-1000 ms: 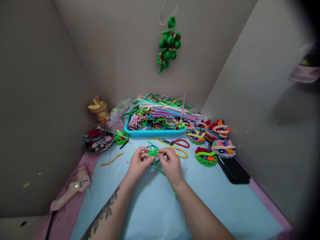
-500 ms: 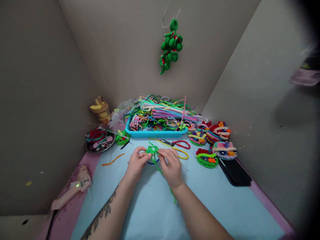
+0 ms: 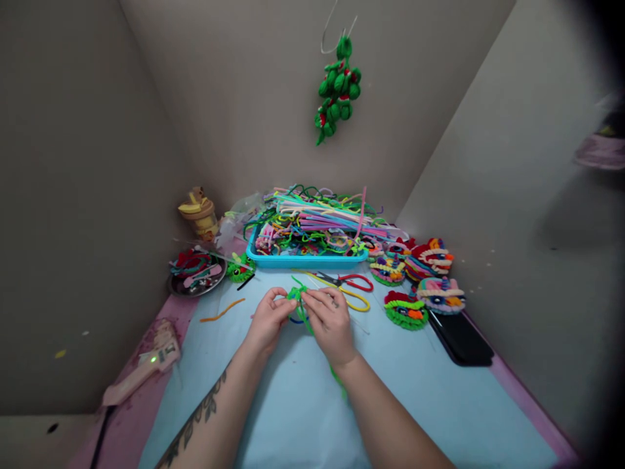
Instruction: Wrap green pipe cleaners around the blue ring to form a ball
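Above the worktop [image 3: 293, 404], our left hand [image 3: 271, 316] and right hand [image 3: 329, 320] are both pinching the green pipe cleaner [image 3: 295, 293], fingers closed on it. Behind, we see the blue tray [image 3: 307, 262], heaped with coloured pipe cleaners [image 3: 332, 218]; on the left side, the metal bowl [image 3: 185, 291] contains coloured pieces [image 3: 190, 264].

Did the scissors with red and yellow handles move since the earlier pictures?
No. The scissors lie in the same spot just in front of the blue tray; the whole view shifted slightly.

No lettering can be read; any marking on the pink glue gun [image 3: 135, 383] seems too small.
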`<state>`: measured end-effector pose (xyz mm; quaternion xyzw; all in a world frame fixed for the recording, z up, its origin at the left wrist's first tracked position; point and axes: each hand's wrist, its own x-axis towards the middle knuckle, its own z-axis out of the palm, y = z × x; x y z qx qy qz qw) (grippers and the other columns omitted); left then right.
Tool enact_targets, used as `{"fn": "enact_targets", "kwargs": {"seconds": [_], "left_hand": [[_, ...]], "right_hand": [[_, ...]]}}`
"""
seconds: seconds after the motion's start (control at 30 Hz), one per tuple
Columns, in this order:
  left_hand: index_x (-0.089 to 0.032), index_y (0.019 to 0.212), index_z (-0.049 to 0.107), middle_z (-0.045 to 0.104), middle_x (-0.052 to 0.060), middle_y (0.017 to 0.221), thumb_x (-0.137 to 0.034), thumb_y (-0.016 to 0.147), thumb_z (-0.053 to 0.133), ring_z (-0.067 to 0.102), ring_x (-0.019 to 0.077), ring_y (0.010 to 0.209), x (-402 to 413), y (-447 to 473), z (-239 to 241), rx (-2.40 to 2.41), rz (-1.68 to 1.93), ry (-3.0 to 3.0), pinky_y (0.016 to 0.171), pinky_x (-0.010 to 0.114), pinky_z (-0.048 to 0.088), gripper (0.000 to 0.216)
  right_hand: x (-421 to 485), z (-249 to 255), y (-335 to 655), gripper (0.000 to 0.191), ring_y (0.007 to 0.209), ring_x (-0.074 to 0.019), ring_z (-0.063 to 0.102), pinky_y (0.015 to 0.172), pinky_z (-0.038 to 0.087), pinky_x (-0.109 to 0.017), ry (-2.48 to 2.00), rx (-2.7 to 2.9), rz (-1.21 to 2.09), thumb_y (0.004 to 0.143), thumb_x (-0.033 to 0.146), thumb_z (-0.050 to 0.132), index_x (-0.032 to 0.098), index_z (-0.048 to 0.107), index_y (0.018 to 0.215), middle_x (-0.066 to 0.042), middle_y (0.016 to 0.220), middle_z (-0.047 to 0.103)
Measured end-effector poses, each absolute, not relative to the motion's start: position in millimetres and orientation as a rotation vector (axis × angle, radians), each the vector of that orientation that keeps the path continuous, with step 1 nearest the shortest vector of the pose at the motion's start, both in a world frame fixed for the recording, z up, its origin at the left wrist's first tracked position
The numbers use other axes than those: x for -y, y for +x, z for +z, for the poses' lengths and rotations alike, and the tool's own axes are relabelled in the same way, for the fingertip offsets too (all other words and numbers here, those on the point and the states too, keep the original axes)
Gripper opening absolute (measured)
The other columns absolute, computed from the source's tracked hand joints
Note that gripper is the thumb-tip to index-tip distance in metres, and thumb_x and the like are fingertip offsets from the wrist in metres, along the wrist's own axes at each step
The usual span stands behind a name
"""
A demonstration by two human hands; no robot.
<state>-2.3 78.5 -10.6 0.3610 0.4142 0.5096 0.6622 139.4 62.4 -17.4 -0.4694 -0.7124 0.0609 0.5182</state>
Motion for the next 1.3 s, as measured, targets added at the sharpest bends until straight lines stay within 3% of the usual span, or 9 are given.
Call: {"fn": "enact_targets", "kwargs": {"seconds": [0.37,0.77,1.0,1.17,1.3], "left_hand": [[-0.019,0.083,0.043,0.056,-0.007,0.056,-0.024,0.065,0.071,0.048,0.0059,0.05,-79.3,-1.3,-13.7,-0.95,1.161,1.012,0.054,0.018,0.034,0.034],[-0.018,0.087,0.045,0.052,-0.007,0.06,-0.024,0.067,0.068,0.036,0.004,0.045,-78.4,-3.5,-15.0,-1.066,1.091,1.324,0.046,0.017,0.025,0.031],[-0.02,0.087,0.043,0.052,-0.008,0.057,-0.028,0.065,0.068,0.042,0.0049,0.045,-83.5,-7.0,-13.2,-1.121,1.239,1.155,0.047,0.016,0.029,0.034],[-0.021,0.087,0.043,0.051,-0.009,0.055,-0.028,0.062,0.07,0.046,0.0052,0.046,-89.7,-15.2,-10.7,-1.191,1.401,1.033,0.048,0.015,0.032,0.038],[-0.022,0.089,0.043,0.051,-0.009,0.054,-0.028,0.061,0.071,0.047,0.0053,0.048,-91.9,-19.9,-9.0,-1.214,1.445,1.012,0.049,0.015,0.033,0.04]], "right_hand": [[-65.6,-16.7,134.6,0.011,0.085,-0.0185,0.053,0.08,0.042,-0.034,-1.189,1.467,0.45,0.077,0.02,0.059,0.024,0.068,0.081,-0.002,0.08,0.067],[-75.9,-34.6,138.7,0.012,0.086,-0.0176,0.051,0.08,0.04,-0.031,-1.289,1.391,0.738,0.076,0.024,0.054,0.02,0.061,0.067,-0.003,0.085,0.052],[-67.5,-22.3,137.4,0.015,0.1,-0.0212,0.048,0.088,0.038,-0.035,-1.341,1.404,0.528,0.073,0.027,0.058,0.021,0.061,0.086,-0.007,0.098,0.051],[-62.6,-32.3,129.8,0.019,0.067,-0.0159,0.055,0.064,0.043,-0.027,-1.423,1.648,0.767,0.07,0.026,0.06,0.022,0.056,0.088,0.0,0.073,0.059],[-61.4,-37.1,126.4,0.021,0.058,-0.0144,0.056,0.057,0.04,-0.023,-1.434,1.66,0.815,0.076,0.023,0.053,0.023,0.057,0.096,0.003,0.062,0.059]]}}
